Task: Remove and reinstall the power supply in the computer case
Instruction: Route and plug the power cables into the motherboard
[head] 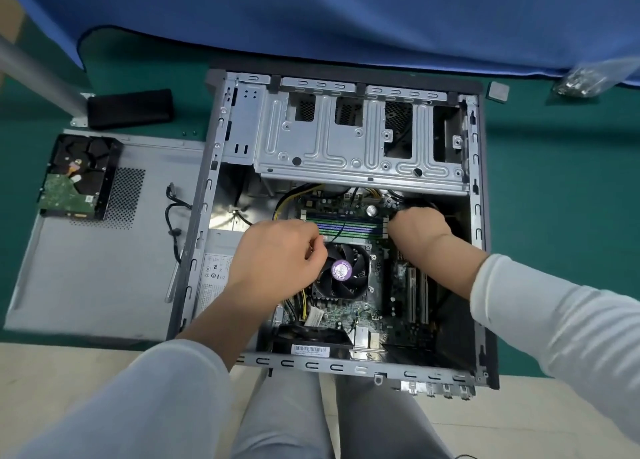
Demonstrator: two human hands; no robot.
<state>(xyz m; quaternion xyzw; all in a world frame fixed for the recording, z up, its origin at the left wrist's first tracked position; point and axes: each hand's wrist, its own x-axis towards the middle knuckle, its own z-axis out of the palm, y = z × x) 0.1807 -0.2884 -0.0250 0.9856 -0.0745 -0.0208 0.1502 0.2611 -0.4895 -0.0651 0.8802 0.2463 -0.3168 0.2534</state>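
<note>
From the head camera, an open grey metal computer case (pixel 346 129) lies on its side on a green worktop (pixel 554 198), its green motherboard (pixel 346 314) exposed. The left hand (pixel 277 261) hovers over the black round cooling fan (pixel 343 271) with its fingers (pixel 317 250) curled inward, thumb and forefinger pinched together near a thin black wire; whether they actually grip it cannot be told. The right hand (pixel 419 230) reaches deep toward the board's far right edge, its fingers curled down and hidden among black cables (pixel 420 202), so what they hold cannot be made out. The grey boxy power supply with its printed label (pixel 216 271) sits inside the case along the left wall, just beside the left wrist. To the left of the case, a detached grey side panel (pixel 104 268) lies flat, carrying a black hard drive with a green circuit board (pixel 79 178).
</note>
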